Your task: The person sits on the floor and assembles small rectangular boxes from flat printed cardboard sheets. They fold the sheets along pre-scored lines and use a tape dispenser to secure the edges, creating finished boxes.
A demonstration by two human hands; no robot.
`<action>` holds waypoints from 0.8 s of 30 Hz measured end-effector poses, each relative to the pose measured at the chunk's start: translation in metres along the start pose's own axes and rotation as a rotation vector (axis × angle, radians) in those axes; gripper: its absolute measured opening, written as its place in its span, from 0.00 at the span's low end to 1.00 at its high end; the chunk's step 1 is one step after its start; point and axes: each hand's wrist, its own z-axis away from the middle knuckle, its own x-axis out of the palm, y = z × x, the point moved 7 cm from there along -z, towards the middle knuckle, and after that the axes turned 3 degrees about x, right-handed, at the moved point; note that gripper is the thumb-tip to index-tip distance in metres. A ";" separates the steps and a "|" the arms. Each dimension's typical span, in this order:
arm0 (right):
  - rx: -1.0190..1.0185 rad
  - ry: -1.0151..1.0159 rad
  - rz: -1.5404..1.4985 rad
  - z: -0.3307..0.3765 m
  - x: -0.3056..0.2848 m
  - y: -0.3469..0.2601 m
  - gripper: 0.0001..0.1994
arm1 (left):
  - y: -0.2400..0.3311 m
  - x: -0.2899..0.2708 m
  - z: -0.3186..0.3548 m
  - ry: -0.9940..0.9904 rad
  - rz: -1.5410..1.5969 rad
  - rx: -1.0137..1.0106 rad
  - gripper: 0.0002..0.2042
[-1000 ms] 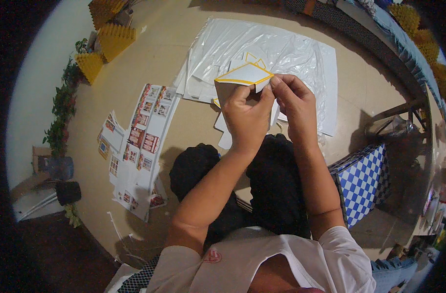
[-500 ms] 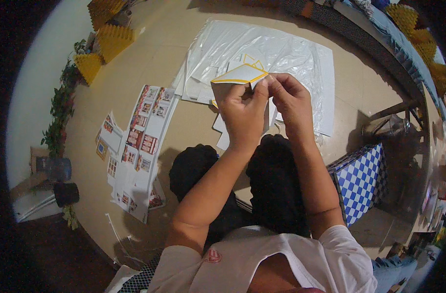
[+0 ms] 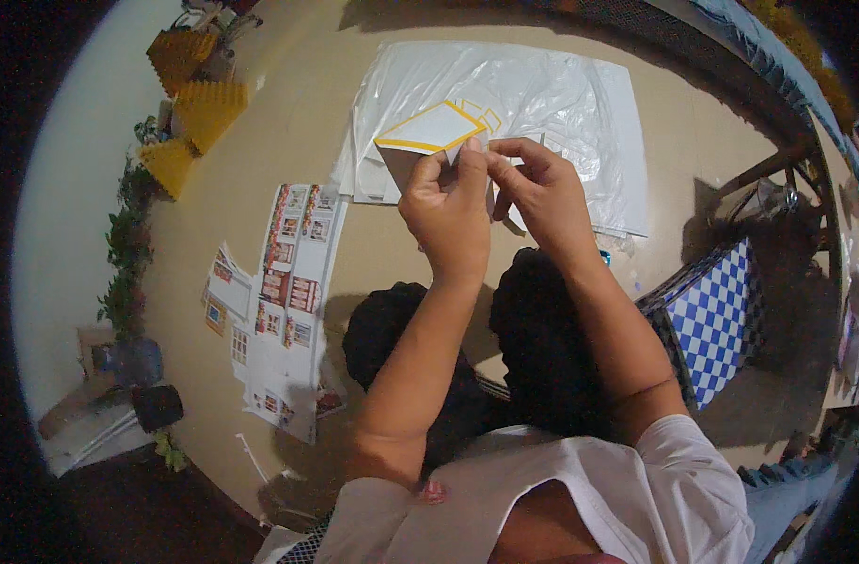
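Note:
A small folded white card piece, like a box or model roof with yellow edge lines [image 3: 434, 127], is held up in front of me. My left hand [image 3: 448, 211] grips it from below, thumb at its near right corner. The fingers of my right hand [image 3: 547, 193] are pinched together at that same corner; whether they hold the card's edge or some small bit is too small to tell. Behind the piece, white cut-outs with yellow outlines [image 3: 491, 118] lie on a white board under crinkled clear plastic [image 3: 598, 122]. The undersides of the card are hidden by my left hand.
Printed sheets with small house pictures [image 3: 293, 310] lie on the floor to the left, with smaller cut pieces [image 3: 227, 282] beside them. A blue-and-white checked bag [image 3: 716, 315] stands at right. Yellow ridged foam [image 3: 208, 113] and a leafy plant [image 3: 124, 240] line the left wall.
The card piece and both hands have shifted a little left, and the piece is tilted to show more of its white top. The whole view has turned slightly.

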 end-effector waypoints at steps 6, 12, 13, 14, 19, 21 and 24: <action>-0.011 -0.106 0.150 0.004 0.001 0.018 0.13 | 0.004 -0.004 -0.011 -0.039 0.161 0.075 0.10; -0.240 0.039 0.203 0.008 -0.018 0.007 0.17 | -0.026 -0.022 -0.041 -0.018 0.655 -0.185 0.09; -0.315 0.074 0.295 0.009 -0.022 0.001 0.18 | -0.027 -0.022 -0.043 -0.021 0.703 -0.202 0.09; -0.292 -0.015 0.235 0.004 -0.020 0.012 0.25 | -0.027 -0.021 -0.044 -0.020 0.717 -0.204 0.09; -0.179 -0.240 0.055 0.013 0.005 0.011 0.39 | -0.030 -0.025 -0.045 -0.027 0.789 -0.244 0.11; -0.146 -0.307 -0.005 0.020 0.010 0.005 0.39 | -0.037 -0.026 -0.046 -0.035 0.810 -0.270 0.12; -0.141 -0.292 -0.012 0.020 0.010 0.007 0.39 | -0.041 -0.024 -0.046 -0.044 0.832 -0.306 0.14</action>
